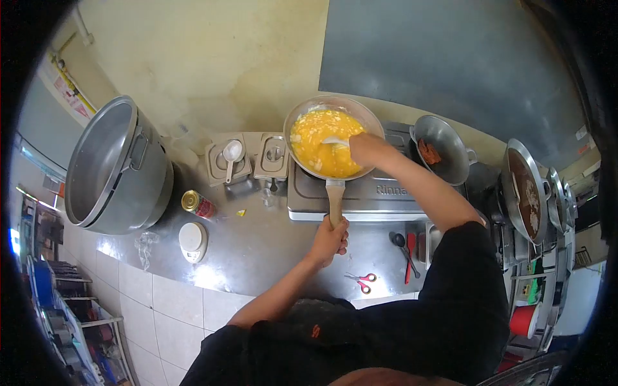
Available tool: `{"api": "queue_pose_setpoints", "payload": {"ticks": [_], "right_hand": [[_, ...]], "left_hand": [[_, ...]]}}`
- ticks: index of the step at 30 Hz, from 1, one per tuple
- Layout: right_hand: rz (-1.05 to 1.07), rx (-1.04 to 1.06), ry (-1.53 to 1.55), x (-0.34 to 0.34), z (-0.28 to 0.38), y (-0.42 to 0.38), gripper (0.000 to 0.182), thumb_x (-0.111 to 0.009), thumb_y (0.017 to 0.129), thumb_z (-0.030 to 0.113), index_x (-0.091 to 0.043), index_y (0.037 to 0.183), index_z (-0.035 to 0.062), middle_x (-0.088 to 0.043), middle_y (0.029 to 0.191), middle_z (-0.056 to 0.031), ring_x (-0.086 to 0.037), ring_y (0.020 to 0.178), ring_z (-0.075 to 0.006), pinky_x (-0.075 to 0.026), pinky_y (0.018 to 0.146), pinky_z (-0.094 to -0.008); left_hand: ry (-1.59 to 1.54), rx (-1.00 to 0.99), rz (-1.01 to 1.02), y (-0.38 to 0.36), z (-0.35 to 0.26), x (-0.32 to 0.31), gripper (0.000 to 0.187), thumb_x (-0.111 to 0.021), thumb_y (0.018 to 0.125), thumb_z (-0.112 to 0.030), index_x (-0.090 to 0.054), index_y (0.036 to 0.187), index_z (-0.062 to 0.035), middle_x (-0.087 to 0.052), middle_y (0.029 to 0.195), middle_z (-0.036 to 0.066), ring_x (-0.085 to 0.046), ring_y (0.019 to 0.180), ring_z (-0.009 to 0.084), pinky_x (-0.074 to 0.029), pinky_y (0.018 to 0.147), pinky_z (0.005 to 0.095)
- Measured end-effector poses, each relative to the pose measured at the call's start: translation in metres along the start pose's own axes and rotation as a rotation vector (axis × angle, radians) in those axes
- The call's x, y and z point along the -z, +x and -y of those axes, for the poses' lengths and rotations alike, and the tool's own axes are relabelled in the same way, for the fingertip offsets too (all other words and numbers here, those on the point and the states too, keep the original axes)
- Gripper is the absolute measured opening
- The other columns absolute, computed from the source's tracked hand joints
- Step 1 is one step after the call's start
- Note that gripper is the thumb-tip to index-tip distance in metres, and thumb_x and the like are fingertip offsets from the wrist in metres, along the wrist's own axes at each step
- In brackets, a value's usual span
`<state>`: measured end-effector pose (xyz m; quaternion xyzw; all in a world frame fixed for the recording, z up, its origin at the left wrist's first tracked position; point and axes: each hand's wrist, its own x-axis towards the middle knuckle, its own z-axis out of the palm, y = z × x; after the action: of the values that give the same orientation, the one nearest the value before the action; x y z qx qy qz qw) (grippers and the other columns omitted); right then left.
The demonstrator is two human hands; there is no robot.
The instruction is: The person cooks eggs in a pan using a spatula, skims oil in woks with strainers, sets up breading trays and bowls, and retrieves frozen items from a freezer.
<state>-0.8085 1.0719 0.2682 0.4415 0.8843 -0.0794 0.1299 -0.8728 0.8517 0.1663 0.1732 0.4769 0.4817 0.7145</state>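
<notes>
A frying pan (291, 145) sits on the steel gas stove (380, 202), filled with a runny yellow mixture (322, 151) that looks like egg with pale lumps in it. My left hand (329, 241) is closed around the pan's long handle (335, 204), near its end. Over the pan's right side, my right hand (372, 151) grips a pale spoon (335, 141) whose head dips into the mixture; its handle is hidden in my fist. To the right, a wok (450, 161) holds something reddish-brown (429, 152).
A large pot (145, 183) stands at the left. Nearby are a tin can (198, 204), a kitchen scale (193, 242), steel containers (271, 161) and a white ladle (232, 153). Scissors (364, 282) and a red spatula (409, 257) lie near the front edge. A wide pan of brown sauce (526, 193) is far right.
</notes>
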Motion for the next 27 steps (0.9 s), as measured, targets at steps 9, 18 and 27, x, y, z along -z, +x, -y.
{"api": "queue_pose_setpoints", "payload": {"ticks": [9,18,27], "right_hand": [[0.103,0.063,-0.241,0.08,-0.03,-0.008,0.026,-0.052,0.079,0.016,-0.069,0.086,-0.002,-0.066,0.088,-0.0237,-0.066,0.083,-0.0368,-0.051,0.07,-0.0461],[0.189,-0.031,-0.313,0.076,0.0,-0.081,0.025,-0.053,0.078,0.01,-0.07,0.094,0.0007,-0.068,0.098,-0.0199,-0.066,0.091,-0.0347,-0.053,0.075,-0.0432],[0.001,-0.011,-0.152,-0.003,-0.032,-0.054,0.021,-0.054,0.079,0.008,-0.068,0.093,0.0007,-0.067,0.095,-0.0216,-0.066,0.089,-0.0368,-0.054,0.074,-0.0445]], "left_hand": [[-0.027,0.002,0.012,-0.001,-0.001,0.0,0.016,-0.053,0.094,-0.023,-0.04,0.1,-0.0153,-0.04,0.069,-0.002,-0.034,0.049,0.0072,-0.031,0.043,0.025],[-0.026,-0.006,-0.011,-0.001,-0.001,-0.002,0.019,-0.055,0.093,-0.024,-0.04,0.1,-0.015,-0.04,0.068,-0.002,-0.035,0.048,0.0071,-0.031,0.042,0.0241],[-0.019,0.021,-0.01,-0.001,0.0,0.001,0.02,-0.056,0.092,-0.022,-0.04,0.102,-0.0149,-0.039,0.067,-0.002,-0.035,0.048,0.0072,-0.032,0.041,0.0251]]}}
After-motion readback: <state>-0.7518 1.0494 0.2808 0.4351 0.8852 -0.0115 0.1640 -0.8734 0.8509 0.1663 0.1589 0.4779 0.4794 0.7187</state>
